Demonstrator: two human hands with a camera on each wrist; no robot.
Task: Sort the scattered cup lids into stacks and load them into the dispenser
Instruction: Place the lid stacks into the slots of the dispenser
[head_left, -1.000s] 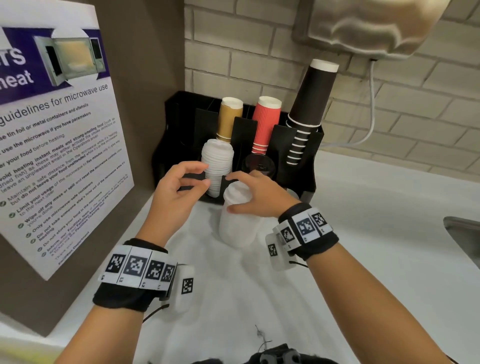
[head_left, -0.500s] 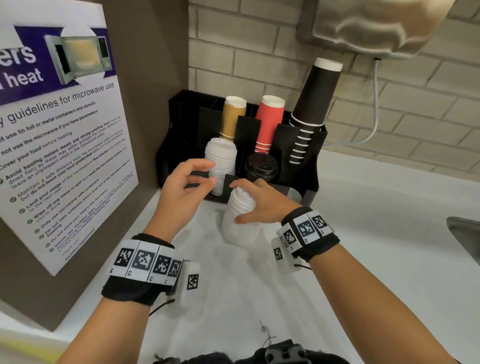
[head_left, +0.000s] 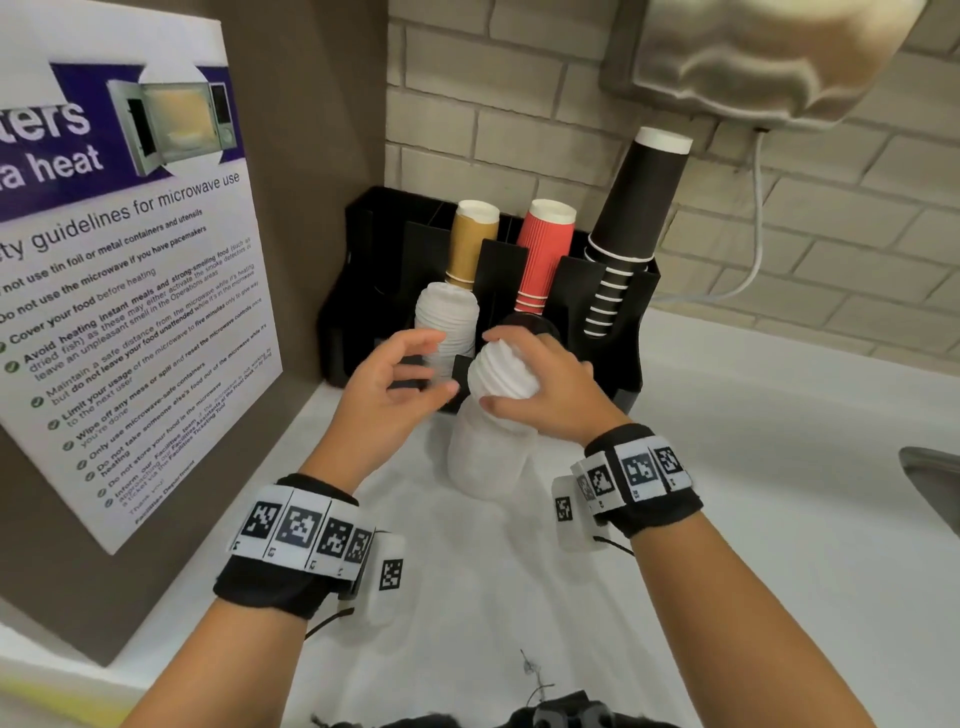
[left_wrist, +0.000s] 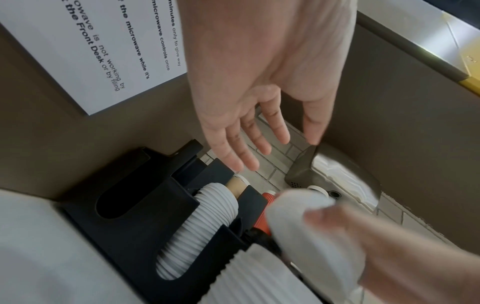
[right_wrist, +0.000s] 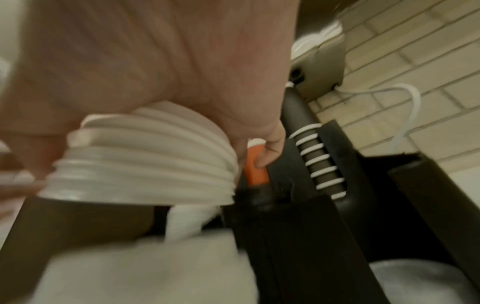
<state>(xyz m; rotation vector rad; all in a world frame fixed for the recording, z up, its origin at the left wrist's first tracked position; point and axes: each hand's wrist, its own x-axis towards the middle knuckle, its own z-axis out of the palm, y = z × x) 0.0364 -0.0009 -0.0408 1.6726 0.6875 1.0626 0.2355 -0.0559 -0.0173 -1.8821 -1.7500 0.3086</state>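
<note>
My right hand (head_left: 489, 370) grips a short stack of white lids (head_left: 506, 374), tilted and raised just above a taller white lid stack (head_left: 483, 462) that stands on the counter. The right wrist view shows the held lids' (right_wrist: 145, 164) ribbed rims under my palm. My left hand (head_left: 441, 364) hovers open and holds nothing, just left of the held lids. Behind both hands stands the black dispenser (head_left: 363, 291). Its left slot holds white lids (left_wrist: 207, 222), and black lids (head_left: 540, 325) in the middle slot are partly hidden by my right hand.
Gold cups (head_left: 470, 241), red cups (head_left: 545, 249) and black cups (head_left: 636, 202) stand upside down in the dispenser's back slots. A microwave poster (head_left: 119, 291) hangs on the left wall. A metal wall unit (head_left: 769, 57) with a cord hangs overhead. A sink edge (head_left: 935, 478) is at right.
My right hand has closed on the top lids and lifted them off the counter stack, tilting them toward the dispenser. My left hand has stayed open beside them.
</note>
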